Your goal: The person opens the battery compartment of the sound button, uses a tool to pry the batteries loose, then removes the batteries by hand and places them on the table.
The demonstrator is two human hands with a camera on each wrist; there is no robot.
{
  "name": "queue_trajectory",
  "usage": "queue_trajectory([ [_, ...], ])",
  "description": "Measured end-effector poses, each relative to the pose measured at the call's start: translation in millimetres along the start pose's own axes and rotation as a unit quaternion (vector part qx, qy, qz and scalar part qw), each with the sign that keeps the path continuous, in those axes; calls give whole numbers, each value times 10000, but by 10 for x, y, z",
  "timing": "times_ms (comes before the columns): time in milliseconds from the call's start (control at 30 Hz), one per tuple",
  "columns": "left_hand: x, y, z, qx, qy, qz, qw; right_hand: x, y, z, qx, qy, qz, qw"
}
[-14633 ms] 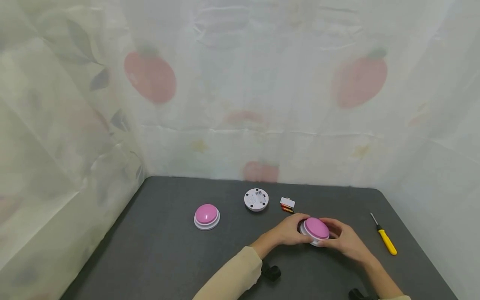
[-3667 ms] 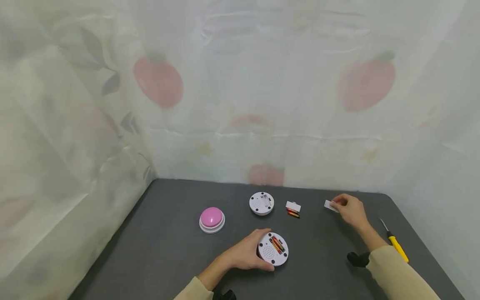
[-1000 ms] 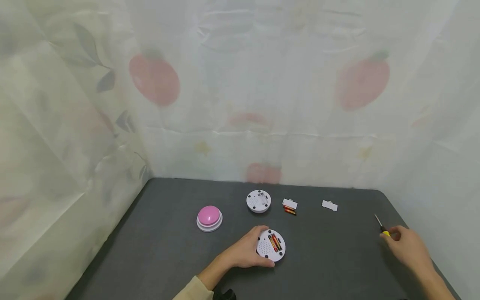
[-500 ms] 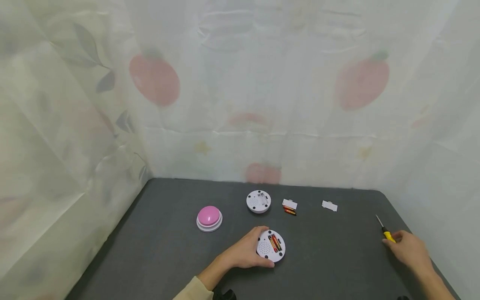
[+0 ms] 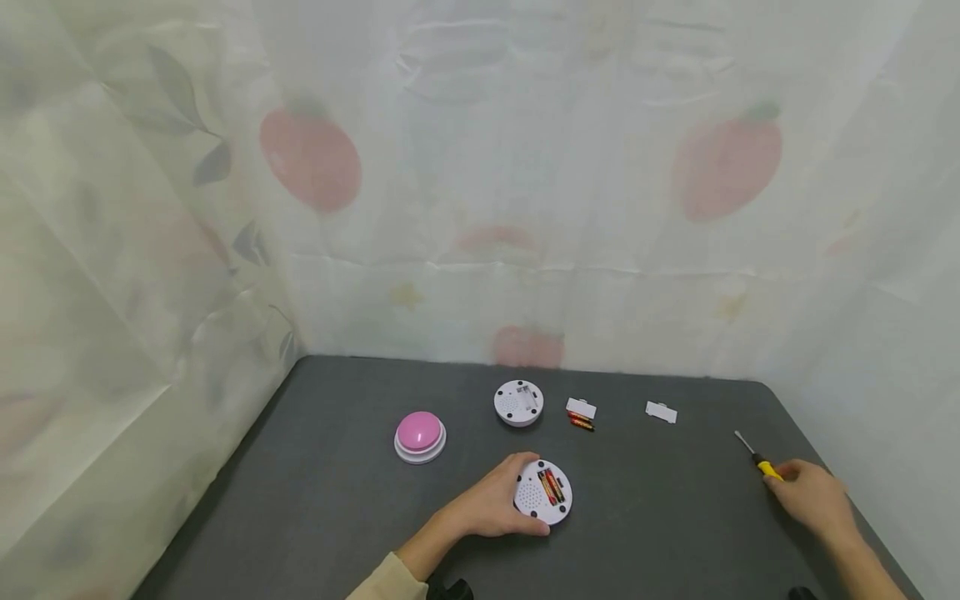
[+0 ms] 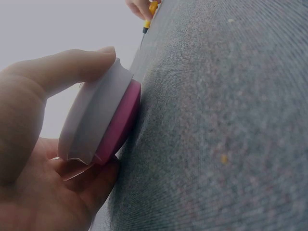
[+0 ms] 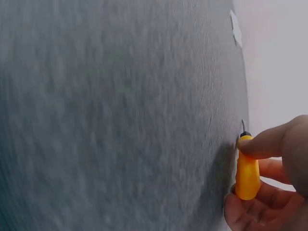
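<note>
My left hand grips a round push-button light by its rim, pink dome down on the table. Its white underside faces up, and two red-and-black batteries lie in the uncovered compartment. In the left wrist view the white base sits between thumb and fingers. On the right, my right hand pinches a screwdriver by its yellow handle, the shaft pointing away to the far left. A loose white battery cover lies flat beyond that hand.
Farther back, a second upturned round unit shows a compartment without batteries. Beside it lie another white cover and loose batteries. A pink-domed button stands upright at left. Printed curtains enclose the dark table.
Over the last second my right hand has taken the screwdriver and swung its tip leftward. Earlier it laid the white cover down. My left hand stays on the button light.
</note>
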State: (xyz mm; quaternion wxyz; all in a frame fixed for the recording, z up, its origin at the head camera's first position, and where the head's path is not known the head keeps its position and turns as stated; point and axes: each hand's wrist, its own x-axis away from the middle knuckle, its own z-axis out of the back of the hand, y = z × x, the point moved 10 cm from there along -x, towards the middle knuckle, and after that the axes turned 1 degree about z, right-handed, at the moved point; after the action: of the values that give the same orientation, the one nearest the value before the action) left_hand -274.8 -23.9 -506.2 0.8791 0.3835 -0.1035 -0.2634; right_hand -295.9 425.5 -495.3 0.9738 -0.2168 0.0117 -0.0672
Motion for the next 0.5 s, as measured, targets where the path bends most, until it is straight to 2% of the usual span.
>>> queue_trajectory([
  [200, 3, -7, -9, -19, -6, 19, 10000, 15, -176, -32, -280, 159, 167, 9993],
  [500, 24, 16, 3, -17, -39, 54, 10000, 98, -602, -86, -660, 262, 635, 9955],
])
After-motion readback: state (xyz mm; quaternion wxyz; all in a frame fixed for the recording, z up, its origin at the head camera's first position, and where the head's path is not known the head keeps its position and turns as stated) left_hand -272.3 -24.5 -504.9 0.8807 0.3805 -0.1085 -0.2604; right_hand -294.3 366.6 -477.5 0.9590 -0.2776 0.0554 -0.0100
